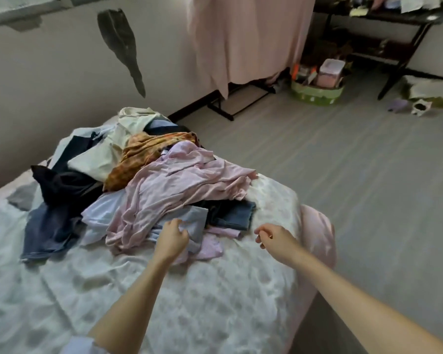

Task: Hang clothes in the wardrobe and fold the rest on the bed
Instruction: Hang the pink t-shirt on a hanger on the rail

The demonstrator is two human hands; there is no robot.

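Note:
A heap of clothes lies on the white bed (215, 297): a pink garment (179, 185) on top, an orange patterned piece (143, 154), cream items (100, 154), dark navy clothes (62, 185) and jeans (230, 213). My left hand (173, 238) reaches into the near edge of the heap, its fingers curled on a light blue garment (193, 221). My right hand (274, 236) hovers over the bed to the right of the heap, fingers loosely curled, holding nothing.
A pink curtain (248, 37) hangs over a black rack at the back. A green basket (317, 92) with boxes stands on the grey floor (343, 175). A dark desk (394, 19) and scattered items fill the far right corner. The wall runs along the left.

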